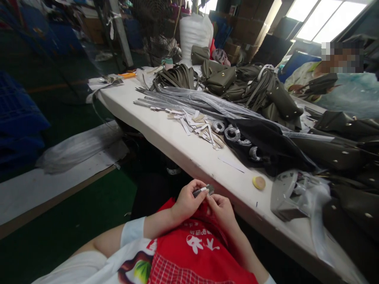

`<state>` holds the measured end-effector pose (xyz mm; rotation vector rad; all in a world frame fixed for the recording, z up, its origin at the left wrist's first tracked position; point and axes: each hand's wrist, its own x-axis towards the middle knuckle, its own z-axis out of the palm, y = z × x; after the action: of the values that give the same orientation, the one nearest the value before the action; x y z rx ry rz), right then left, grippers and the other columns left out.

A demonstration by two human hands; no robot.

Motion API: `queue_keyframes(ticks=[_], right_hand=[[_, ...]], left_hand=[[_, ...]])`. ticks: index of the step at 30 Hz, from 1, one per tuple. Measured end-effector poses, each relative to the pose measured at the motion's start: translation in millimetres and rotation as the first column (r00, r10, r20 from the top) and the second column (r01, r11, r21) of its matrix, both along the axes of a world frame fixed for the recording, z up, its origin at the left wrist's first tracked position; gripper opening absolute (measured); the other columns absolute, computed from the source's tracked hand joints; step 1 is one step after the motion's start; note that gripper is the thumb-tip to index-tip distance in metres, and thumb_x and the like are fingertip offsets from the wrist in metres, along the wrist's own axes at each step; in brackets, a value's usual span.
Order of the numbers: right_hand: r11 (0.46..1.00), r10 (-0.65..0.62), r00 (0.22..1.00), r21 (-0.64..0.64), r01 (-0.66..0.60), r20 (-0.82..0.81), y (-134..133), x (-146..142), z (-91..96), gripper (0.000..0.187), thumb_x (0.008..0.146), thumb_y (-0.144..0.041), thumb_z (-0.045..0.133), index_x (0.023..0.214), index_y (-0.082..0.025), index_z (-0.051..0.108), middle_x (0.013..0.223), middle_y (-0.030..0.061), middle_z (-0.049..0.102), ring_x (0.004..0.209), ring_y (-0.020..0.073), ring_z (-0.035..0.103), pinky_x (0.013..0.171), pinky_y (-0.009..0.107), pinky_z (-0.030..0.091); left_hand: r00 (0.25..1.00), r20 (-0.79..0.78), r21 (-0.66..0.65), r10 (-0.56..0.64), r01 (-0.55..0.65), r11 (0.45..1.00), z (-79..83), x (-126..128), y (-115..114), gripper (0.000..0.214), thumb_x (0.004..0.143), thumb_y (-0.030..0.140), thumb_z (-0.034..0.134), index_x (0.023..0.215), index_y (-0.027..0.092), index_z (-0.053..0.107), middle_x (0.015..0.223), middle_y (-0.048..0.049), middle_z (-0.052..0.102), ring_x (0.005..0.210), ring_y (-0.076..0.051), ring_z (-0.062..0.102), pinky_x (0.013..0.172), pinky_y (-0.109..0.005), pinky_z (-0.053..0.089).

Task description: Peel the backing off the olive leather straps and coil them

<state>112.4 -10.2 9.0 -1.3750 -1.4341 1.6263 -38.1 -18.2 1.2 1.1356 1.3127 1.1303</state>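
In front of the red apron [192, 248], just off the table's near edge, my two hands meet. My left hand [189, 200] is closed around a small dark olive-grey strap bundle [210, 189] with a white strip across it. The fingers of my right hand [220, 209] pinch at the bundle's near side, close to the white strip. Part of the bundle is hidden by my fingers. On the table beyond lie loose white and tan paper strips [201, 128] in a pile. Several coiled rolls [232, 134] rest beside them on black material [266, 138].
Long plastic-wrapped straps [189, 98] run across the white table [177, 146]. Olive bags [220, 81] are heaped behind. A yellow-rimmed disc [259, 182] and a tape dispenser [287, 193] sit to the right. A co-worker's sleeve [302, 77] shows at far right.
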Motion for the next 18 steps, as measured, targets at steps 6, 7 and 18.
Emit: queue_keyframes(ticks=[6,7,18], right_hand=[[0.996,0.087,0.986,-0.008,-0.089,-0.145,-1.7,-3.5,5.2,0.039,0.086,-0.05,0.059,0.072,-0.015,0.068,0.066,0.0026,0.065,0.063,0.0147,0.056,0.066,0.025,0.047],[0.997,0.078,0.987,0.02,-0.076,-0.139,-2.6,-5.9,5.7,0.039,0.087,-0.049,0.058,0.073,-0.015,0.069,0.068,0.0031,0.066,0.065,0.0155,0.057,0.066,0.025,0.047],[0.987,-0.005,0.994,0.16,0.023,-0.111,4.4,-17.2,-3.3,0.039,0.083,-0.05,0.06,0.071,-0.015,0.072,0.067,0.0042,0.063,0.067,0.0186,0.055,0.062,0.028,0.048]], left_hand=[[0.913,-0.386,0.321,0.133,-0.003,0.947,11.7,-7.8,-8.0,0.012,0.089,0.029,0.056,0.093,0.019,0.062,0.085,-0.0041,0.068,0.079,-0.018,0.064,0.074,-0.03,0.05],[0.885,-0.436,0.413,0.164,0.034,0.91,14.7,-8.9,-9.7,0.011,0.089,0.026,0.055,0.093,0.02,0.062,0.084,-0.0042,0.068,0.08,-0.019,0.063,0.076,-0.032,0.05],[0.877,-0.421,0.691,0.233,0.144,0.709,-2.1,-5.7,-9.0,0.015,0.093,0.025,0.05,0.106,0.023,0.058,0.09,-0.0053,0.069,0.08,-0.017,0.068,0.073,-0.024,0.057]])
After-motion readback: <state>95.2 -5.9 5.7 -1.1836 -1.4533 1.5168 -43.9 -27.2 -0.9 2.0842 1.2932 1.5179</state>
